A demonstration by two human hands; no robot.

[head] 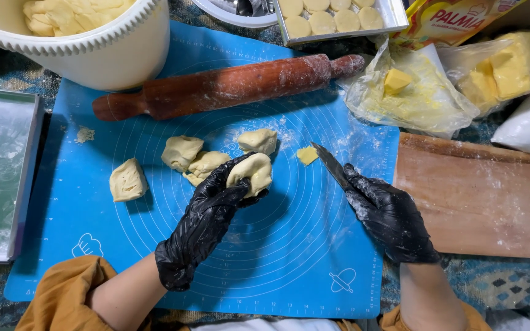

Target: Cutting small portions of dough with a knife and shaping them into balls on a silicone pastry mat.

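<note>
1. Nearest you, your orange sleeves (pixel 62 294) lead out to both gloved hands over the blue mat (pixel 289 257).
2. Your left hand (pixel 207 220) has its fingers curled closed around a dough lump (pixel 251 173) at mat centre.
3. Your right hand (pixel 391 214) is wrapped shut on a knife (pixel 332 165), blade aimed to 11 o'clock at a small butter bit (pixel 307 155).
4. Portioning looks to be in hand; the next cut calls for steadying the lump.
5. Other dough pieces (pixel 182 152) lie at 9 o'clock, the rolling pin (pixel 228 86) at 12.
</note>
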